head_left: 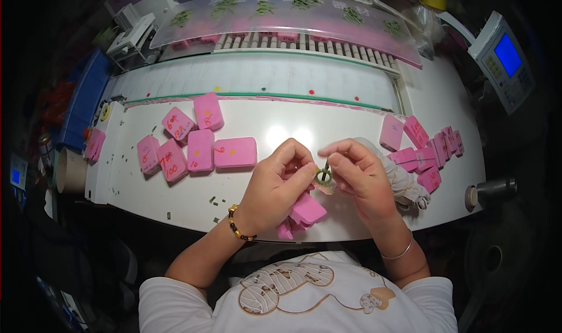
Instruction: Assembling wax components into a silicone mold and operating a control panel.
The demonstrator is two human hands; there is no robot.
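My left hand (275,184) is closed, its thumb pressed over a bent pink rubber mold (308,209) whose flaps hang below the palm. By the thumb tip is a small dark green ring (324,177) with a pale, thin piece under it. My right hand (360,178) is curled toward that ring from the right, thumb and forefinger close together at its upper side. The fingertips partly hide how the ring is gripped. Both hands are above the white table (246,207), close to its front edge.
Several pink blocks (201,150) lie left, more pink blocks (418,157) right. Beside my right forearm are a crumpled grey cloth (404,184) and a dark cylinder (497,194). Green scraps (215,202) dot the table. A roller rack (304,42) and a blue-screened device (504,58) stand farther back.
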